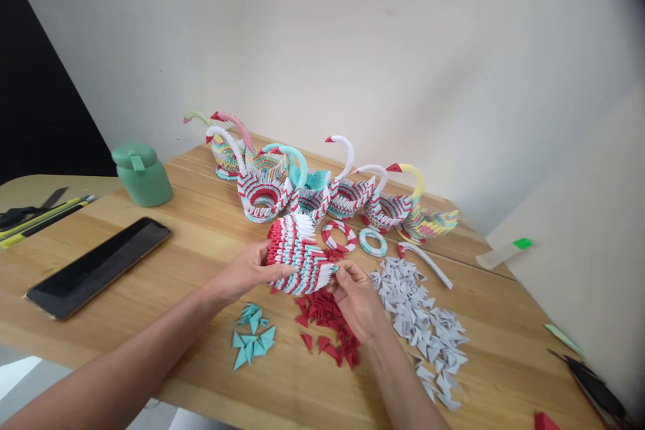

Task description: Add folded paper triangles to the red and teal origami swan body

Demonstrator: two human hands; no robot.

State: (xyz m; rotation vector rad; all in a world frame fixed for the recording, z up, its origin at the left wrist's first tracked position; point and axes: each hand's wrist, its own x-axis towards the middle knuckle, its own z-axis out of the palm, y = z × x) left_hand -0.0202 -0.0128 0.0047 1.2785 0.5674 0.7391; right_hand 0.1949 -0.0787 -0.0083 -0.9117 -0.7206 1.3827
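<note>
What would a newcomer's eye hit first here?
Likely the paper swans with curved necks, far back on the table. Next the red, white and turquoise paper piece at center, gripped by the left hand, the right hand pinching its edge. Then turquoise triangles and red triangles in front, white triangles at right.

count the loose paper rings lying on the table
2: a red-and-white ring between the right hand and the paper swans, and a teal-and-white ring just right of it. More may be hidden behind the swans.

The paper body [298, 256] bears zigzag bands of red, white and turquoise
</note>
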